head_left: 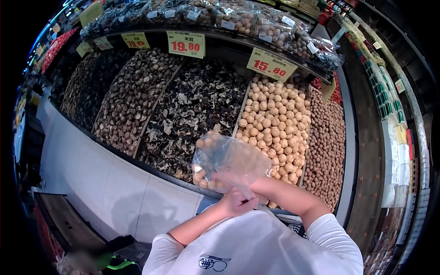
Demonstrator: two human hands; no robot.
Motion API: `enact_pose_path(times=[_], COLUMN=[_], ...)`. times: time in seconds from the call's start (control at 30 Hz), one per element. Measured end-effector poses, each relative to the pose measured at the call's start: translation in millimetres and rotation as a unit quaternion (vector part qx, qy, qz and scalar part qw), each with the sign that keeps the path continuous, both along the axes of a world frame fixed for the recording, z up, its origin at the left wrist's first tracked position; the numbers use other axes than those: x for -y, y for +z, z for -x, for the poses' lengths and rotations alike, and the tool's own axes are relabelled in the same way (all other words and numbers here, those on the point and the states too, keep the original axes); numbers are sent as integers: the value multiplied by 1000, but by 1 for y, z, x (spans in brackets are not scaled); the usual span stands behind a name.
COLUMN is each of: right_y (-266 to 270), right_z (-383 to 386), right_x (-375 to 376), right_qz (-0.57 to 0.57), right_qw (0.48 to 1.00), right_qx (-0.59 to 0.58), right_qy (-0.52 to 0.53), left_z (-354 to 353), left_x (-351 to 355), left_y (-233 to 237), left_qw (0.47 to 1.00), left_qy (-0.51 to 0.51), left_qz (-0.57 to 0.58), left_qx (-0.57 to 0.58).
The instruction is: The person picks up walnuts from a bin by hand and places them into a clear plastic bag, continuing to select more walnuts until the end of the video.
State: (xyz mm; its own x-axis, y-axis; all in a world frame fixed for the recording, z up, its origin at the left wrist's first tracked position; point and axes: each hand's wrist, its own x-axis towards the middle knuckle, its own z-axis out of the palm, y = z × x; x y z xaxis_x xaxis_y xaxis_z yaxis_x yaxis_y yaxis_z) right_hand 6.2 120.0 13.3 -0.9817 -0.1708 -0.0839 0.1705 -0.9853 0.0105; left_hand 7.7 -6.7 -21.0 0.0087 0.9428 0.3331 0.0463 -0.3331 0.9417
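Note:
A clear plastic bag [243, 153] with several pale walnuts [200, 176] showing through it is held in front of my body, over the near edge of the bins. My left hand [238, 202] is closed around the gathered plastic at the bag's lower end. My right hand [231, 176] lies behind or inside the bag, showing only as a blurred shape through the film. Its fingers cannot be made out. Beyond the bag is the bin of loose walnuts [275, 119]. Dried black fungus [197, 101] fills the bin to its left.
Dried mushrooms [130, 96] fill a bin further left, and small brown nuts [324, 151] the one on the right. Price signs [272, 64] stand along the back ledge below packaged bags [233, 20]. A dark cart-like frame [68, 220] is at lower left. Shelves [389, 137] line the right.

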Motion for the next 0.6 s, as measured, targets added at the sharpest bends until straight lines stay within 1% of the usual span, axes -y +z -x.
enact_pose_path(times=[0.07, 0.17, 0.2, 0.27, 0.3, 0.4, 0.47, 0.6], right_y=[5, 14, 28, 62, 60, 36, 24, 23], right_z=[-1, -3, -4, -8, -8, -10, -10, -5], right_x=[1, 2, 4, 9, 8, 7, 8, 5], right_qz=[-7, -9, -10, -52, -53, -69, -80, -57], right_qw=[999, 996, 996, 975, 976, 984, 987, 994], right_qx=[31, 81, 80, 205, 204, 165, 136, 88], right_qy=[11, 26, 25, -61, -62, -15, 19, 37], left_z=[0, 2, 2, 4, 4, 3, 2, 1], left_x=[3, 4, 4, 3, 3, 3, 5, 9], left_y=[4, 9, 11, 16, 17, 15, 13, 5], left_qw=[999, 999, 999, 999, 999, 999, 998, 997], left_qy=[15, 6, 5, 12, 12, 28, 16, 4], left_qz=[29, 47, 46, 32, 30, 3, 26, 63], left_qx=[3, 17, 17, 26, 25, 33, 49, 47])
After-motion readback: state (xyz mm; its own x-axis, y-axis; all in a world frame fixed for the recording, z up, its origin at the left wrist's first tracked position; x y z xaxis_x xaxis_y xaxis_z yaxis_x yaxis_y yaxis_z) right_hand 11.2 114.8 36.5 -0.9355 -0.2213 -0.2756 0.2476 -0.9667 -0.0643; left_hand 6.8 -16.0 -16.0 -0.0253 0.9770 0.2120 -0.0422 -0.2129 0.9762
